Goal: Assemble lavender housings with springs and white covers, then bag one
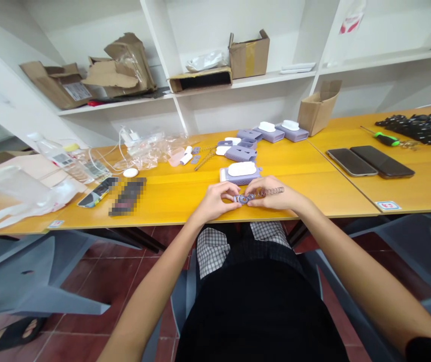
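Between my two hands, close to the table's front edge, is a small grey-purple plastic part (242,199) with a round hole. My left hand (218,199) pinches its left end between thumb and fingers. On its other side my right hand (270,195) is closed around the part, and a metal coil spring (271,191) lies across that hand, pointing right. How the spring joins the part is hidden by the fingers. Just behind my hands sits a purple box-shaped housing (241,176) with a white oval top.
More purple housings (270,132) and white pieces stand farther back, near loose springs (204,160). Left are clear plastic bags (155,151), a phone (98,192) and a bottle (59,157). Right are two dark phones (382,161), a screwdriver (385,139) and a cardboard box (319,110).
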A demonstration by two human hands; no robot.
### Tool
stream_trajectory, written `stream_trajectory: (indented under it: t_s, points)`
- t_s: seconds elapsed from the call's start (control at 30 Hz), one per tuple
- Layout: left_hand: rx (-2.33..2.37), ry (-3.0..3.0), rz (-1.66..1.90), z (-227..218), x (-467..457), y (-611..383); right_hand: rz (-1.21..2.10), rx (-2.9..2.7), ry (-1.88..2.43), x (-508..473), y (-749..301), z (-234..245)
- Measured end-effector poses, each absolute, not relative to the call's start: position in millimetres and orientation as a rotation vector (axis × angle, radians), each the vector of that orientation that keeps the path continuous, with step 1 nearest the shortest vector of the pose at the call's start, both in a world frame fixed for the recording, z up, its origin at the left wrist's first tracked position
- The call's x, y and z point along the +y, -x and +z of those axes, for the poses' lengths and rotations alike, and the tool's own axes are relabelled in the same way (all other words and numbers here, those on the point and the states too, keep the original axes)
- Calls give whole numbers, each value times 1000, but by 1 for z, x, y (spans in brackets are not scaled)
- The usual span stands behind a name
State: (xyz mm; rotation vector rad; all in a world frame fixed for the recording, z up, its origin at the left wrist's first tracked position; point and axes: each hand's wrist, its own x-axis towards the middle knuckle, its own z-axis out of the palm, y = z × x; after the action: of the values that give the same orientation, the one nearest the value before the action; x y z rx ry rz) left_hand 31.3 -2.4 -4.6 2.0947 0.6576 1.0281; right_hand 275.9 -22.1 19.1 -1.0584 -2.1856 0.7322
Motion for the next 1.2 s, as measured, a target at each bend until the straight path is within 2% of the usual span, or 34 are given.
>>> stream_trajectory:
  t_s: [0.47,0.93,1.2]
  points:
    - [647,-2218,1035,-3,-3,-33,763,-2155,1151,-17,-286,17]
    - [673,-2247,1008,-3,-3,-34,940,-2089,1206,-11,-296,14]
    - [669,-2304,1005,-1,-3,-34,854,-2083,1173,-9,-293,11]
